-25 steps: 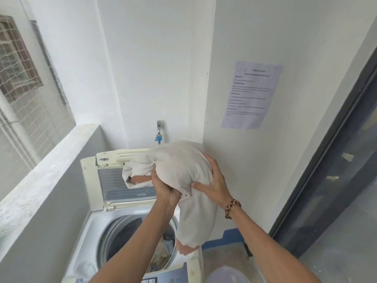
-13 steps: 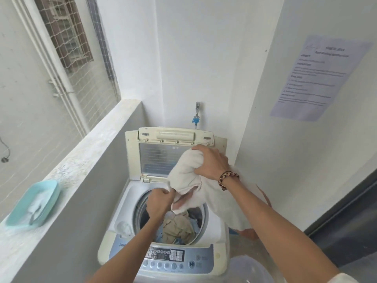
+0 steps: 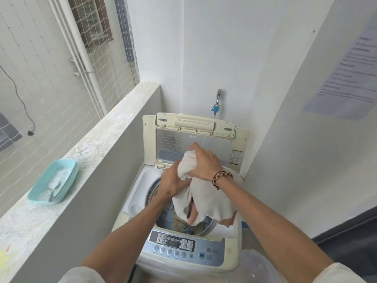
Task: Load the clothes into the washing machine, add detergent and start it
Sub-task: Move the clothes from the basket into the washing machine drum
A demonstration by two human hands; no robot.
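A top-loading washing machine (image 3: 183, 250) stands in the corner with its lid (image 3: 193, 137) raised. Both hands hold a white garment (image 3: 210, 201) over the drum opening. My right hand (image 3: 204, 162) grips its bunched top; my left hand (image 3: 173, 183) grips it from the left side. The cloth hangs down into the drum, where other clothes (image 3: 183, 223) lie. A pink patch shows inside the garment's folds. On the ledge at the left sits a teal tray (image 3: 59, 180) with white detergent powder and a spoon.
A concrete ledge (image 3: 91, 152) runs along the left, with a netted window above. A tap (image 3: 217, 101) sticks out of the wall behind the lid. A paper notice (image 3: 350, 74) hangs on the right wall. A translucent basin (image 3: 263, 266) sits low right.
The garment has come down from chest height to the drum opening, with both hands lowering it. The camera has tilted down, bringing the control panel and teal tray into view.
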